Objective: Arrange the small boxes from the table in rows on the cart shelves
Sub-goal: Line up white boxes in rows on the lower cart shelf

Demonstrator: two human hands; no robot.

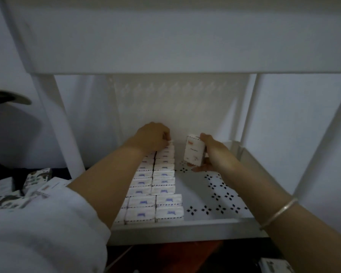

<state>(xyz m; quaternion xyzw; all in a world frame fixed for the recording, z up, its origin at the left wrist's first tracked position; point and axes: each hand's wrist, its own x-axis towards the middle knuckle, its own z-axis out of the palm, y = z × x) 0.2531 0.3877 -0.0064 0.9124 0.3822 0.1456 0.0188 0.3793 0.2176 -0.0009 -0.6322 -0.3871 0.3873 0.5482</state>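
Head view. The right hand (213,152) holds one small box, the held box (194,151), upright just to the right of the rows of boxes (158,186) and clear of them. The thumb lies along its upper right edge and the fingers (200,168) are curled under and round its lower end, clamped on it. The left hand (152,137) is at the far end of the rows, fingers curled together with their tips down on the farthest box (170,142); whether they pinch it or only press it cannot be told. The rows stand on the lower cart shelf (185,227), a white tray with a raised rim and a floor pierced in diamond clusters. Two rows run from front to back in plain sight. A third, to the left of them, is largely hidden under the left forearm. The shelf floor to the right of the rows is bare. Each box is white with a dark dashed border and a small blue mark on its upper face; the held box shows a reddish mark near its top. An upper shelf (185,46) overhangs the rows. Left of the rows, outside the cart, lie dark-patterned boxes (37,176). The left arm has a white sleeve (47,223), and the right wrist a metal bangle (278,212).
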